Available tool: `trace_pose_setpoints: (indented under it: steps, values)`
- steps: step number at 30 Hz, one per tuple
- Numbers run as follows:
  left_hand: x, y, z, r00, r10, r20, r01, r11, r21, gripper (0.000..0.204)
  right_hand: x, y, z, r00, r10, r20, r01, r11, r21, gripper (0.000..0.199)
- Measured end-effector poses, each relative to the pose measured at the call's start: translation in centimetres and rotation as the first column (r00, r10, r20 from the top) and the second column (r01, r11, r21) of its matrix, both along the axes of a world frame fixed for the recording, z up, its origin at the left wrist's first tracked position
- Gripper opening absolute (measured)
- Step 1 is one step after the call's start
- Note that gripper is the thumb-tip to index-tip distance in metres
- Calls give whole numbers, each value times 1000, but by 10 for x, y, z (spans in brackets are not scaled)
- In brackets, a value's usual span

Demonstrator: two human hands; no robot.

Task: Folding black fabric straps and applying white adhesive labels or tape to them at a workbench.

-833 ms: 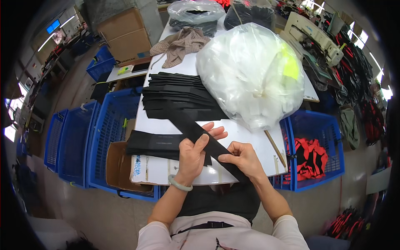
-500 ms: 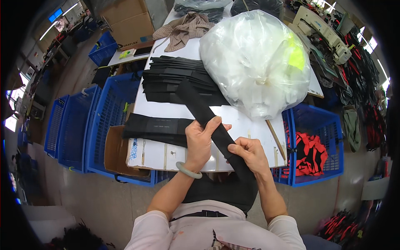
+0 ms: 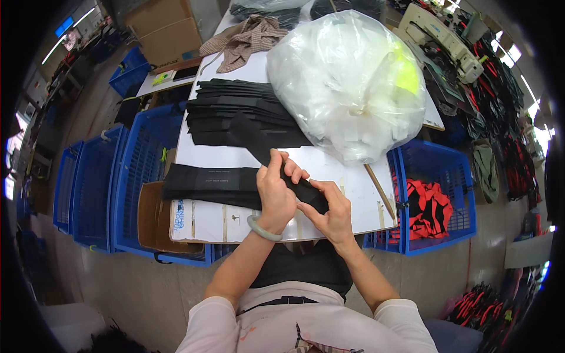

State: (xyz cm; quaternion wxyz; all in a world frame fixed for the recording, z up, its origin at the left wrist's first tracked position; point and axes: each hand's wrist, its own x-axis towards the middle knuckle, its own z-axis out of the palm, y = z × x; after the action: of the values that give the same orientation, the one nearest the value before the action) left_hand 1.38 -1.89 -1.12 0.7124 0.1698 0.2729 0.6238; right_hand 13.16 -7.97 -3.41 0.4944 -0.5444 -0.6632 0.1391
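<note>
A black fabric strip [image 3: 251, 139] runs slantwise between my hands, its far end over a stack of similar black strips [image 3: 235, 112]. My left hand [image 3: 276, 187], with a pale bangle at the wrist, is closed around the strip's middle. My right hand [image 3: 331, 213] pinches its near end, fingers and thumb on either side. The two hands nearly touch. Left of my left hand lies a flat pile of black strips [image 3: 212, 183] with small pale print, on the white table [image 3: 353, 200].
A big clear bag [image 3: 347, 88] of white pieces fills the table's right side, beside a wooden stick [image 3: 381, 191]. A checked cloth [image 3: 244, 41] lies at the back. Blue crates flank the table; one crate [image 3: 447, 176] at right holds red-and-black fabric [image 3: 428, 209].
My hands have come closer together, and the strip's near end, which hung past my right hand, is drawn up between them. The whole view has shifted slightly.
</note>
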Motion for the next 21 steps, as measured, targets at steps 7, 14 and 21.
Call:
trace_pose_setpoints:
  steps: [7, 14, 21]
  values:
    - [3, 1, -4, 991, -128, 49, 118, 978, 171, 33, 4, -5, 1, 998, -49, -35, 51, 998, 44, 35]
    - [24, -8, -9, 980, -120, -157, 124, 992, 14, 39, 6, -12, 0, 995, -25, -93, 33, 996, 87, 26]
    - [17, 5, -3, 964, 52, -259, -80, 992, -99, 53, 71, 77, -7, 870, -493, -23, 493, 870, 14, 18]
